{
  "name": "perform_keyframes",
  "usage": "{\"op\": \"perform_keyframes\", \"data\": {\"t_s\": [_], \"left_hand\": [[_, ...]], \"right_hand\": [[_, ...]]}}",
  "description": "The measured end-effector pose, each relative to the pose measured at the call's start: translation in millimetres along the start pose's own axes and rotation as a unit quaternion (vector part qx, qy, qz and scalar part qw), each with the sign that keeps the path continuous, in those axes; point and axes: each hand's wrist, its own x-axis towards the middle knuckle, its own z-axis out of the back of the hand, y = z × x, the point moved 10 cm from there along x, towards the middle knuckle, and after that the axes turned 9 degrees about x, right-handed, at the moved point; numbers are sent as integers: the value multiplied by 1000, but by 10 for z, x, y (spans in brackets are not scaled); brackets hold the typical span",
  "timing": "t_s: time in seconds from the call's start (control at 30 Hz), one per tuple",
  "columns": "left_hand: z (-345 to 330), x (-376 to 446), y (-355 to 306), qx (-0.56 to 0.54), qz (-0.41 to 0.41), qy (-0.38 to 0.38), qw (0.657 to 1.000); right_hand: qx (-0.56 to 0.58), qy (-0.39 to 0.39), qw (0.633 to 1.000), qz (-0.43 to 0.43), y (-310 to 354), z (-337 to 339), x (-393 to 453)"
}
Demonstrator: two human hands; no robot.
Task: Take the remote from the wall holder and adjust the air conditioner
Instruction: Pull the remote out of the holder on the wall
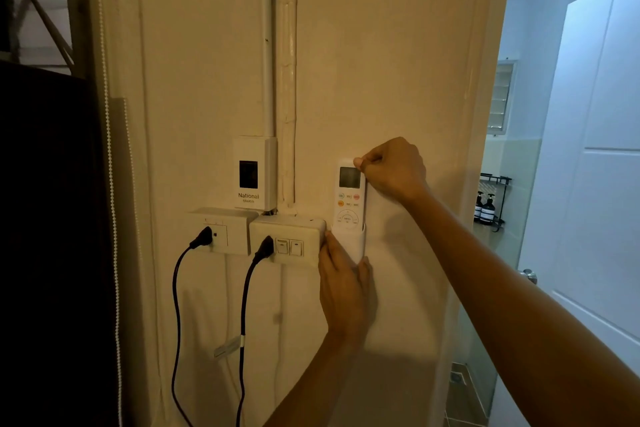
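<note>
here, the right hand (393, 170) pinches the top of the remote (349, 199), seated in the holder (349, 243) that the left hand (343, 284) cups from below; a thin pinch may slip, dropping the remote.

One white air-conditioner remote with a grey screen (349, 198) stands in one white plastic wall holder (353, 242). Two bare hands are up at the wall: the left hand (343, 282) and the right hand (393, 168). Two cream outlet boxes are mounted side by side, the left box (221, 230) and the right box (289, 239). Two black plugs are seated, one (204, 237) in each (265, 248). Two white rocker switches (289, 247) sit on the right box. One white breaker box marked National (254, 173) hangs above. Two dark pump bottles (485, 206) stand beyond the one white door (595, 149).
</note>
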Motion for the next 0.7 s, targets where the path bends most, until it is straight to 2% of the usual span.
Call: {"op": "perform_keyframes", "data": {"t_s": [0.27,0.7], "left_hand": [[-55,-29,18,63,-35,-3,997],[-88,-50,17,90,-55,-28,994]], "right_hand": [[19,-19,1000,6,-25,7,-60],[23,-16,1000,3,-38,-1,-17]]}}
